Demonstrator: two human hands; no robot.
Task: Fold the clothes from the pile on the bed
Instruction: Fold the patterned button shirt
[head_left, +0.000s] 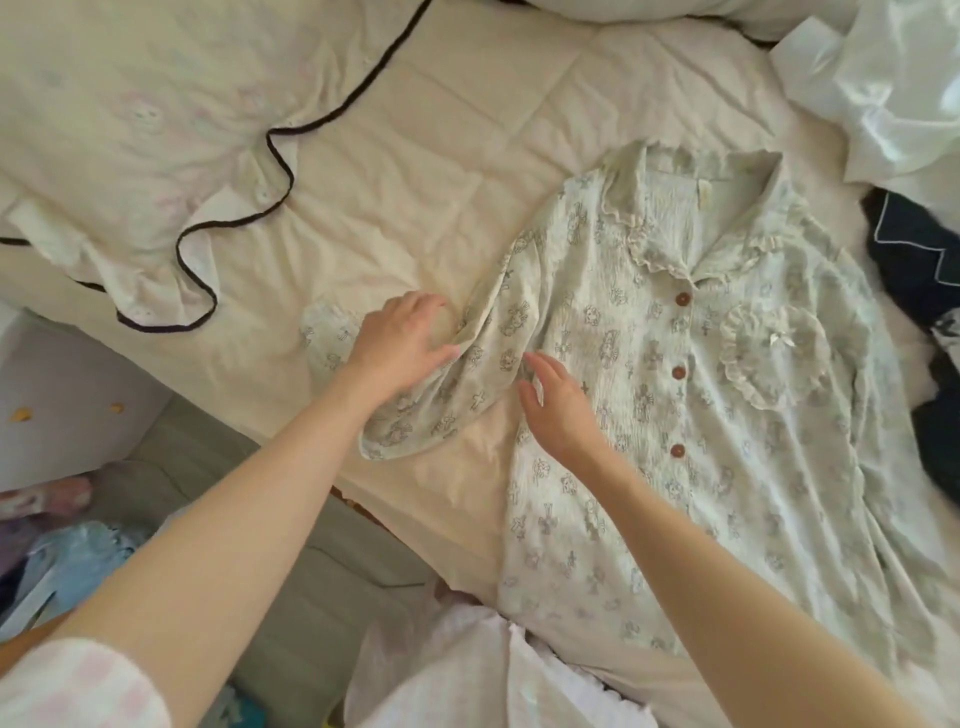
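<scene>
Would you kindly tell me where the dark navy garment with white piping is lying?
In the head view, the dark navy garment with white piping lies at the far right edge, beside the pale printed button-up pyjama shirt.

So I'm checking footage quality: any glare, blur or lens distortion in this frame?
Head view: daylight blows out the white satin fabric at top right; the wide lens bends the forearms outward; the printed shirt is soft but readable, and both hands, left hand and right hand, show slight blur.

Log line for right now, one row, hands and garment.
stage: sleeve fold | left hand: flat on sleeve | right hand: flat on printed shirt | shirt: face up, buttoned, on bed
</scene>
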